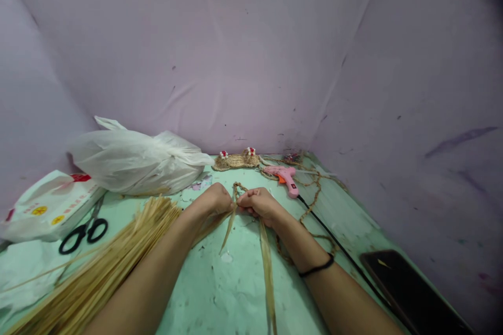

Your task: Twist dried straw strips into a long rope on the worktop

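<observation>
My left hand and my right hand meet at the middle of the green table, both closed in a pinch on dry straw strands. Between the fingers rises a short braided piece of straw. Loose flat strands trail from the hands towards me. A braided straw cord runs from behind my right hand off to the right. My right wrist wears a black band.
A big bundle of straw lies at the left. Black scissors, a white printed bag and a white plastic bag sit behind it. A pink glue gun with black cord, small straw sandals and a dark phone lie around.
</observation>
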The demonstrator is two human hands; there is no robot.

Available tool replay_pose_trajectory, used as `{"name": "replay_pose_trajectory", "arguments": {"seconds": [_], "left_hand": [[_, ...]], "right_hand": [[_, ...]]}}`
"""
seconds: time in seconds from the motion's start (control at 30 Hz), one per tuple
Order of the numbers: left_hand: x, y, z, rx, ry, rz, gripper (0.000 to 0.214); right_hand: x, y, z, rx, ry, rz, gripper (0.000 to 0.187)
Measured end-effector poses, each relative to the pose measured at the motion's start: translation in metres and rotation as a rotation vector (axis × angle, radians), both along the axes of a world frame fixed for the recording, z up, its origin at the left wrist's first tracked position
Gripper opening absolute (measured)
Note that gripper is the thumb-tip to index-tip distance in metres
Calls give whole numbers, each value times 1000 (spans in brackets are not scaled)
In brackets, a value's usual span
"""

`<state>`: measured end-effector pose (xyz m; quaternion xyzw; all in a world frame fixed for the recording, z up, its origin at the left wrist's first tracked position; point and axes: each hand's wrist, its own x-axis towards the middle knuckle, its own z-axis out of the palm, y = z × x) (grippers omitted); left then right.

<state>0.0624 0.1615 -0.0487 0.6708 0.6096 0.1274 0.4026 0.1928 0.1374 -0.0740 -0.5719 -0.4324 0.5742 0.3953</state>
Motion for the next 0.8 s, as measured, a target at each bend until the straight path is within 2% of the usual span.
{"name": "replay_pose_trajectory", "arguments": {"seconds": [0.1, 0.23, 0.33, 0.43, 0.5, 0.8], "left_hand": [[1, 3, 1, 35, 47, 18, 10], [3, 5, 4, 33, 78, 128, 13], [5, 4, 8, -133, 50, 180, 19], [7, 2, 10, -386, -127, 254, 23], [8, -1, 9, -454, -233, 301, 21], [18, -14, 6, -381, -354, 373, 16]], "right_hand": [[0, 1, -1, -5, 0, -4, 4], [-1, 1, -1, 2, 2, 7, 5], [-3, -1, 1, 20, -10, -3, 7], [-4, -2, 3, 24, -22, 3, 8], [-4, -1, 3, 16, -22, 7, 9], [0, 0, 4, -18, 2, 4, 5]]}}
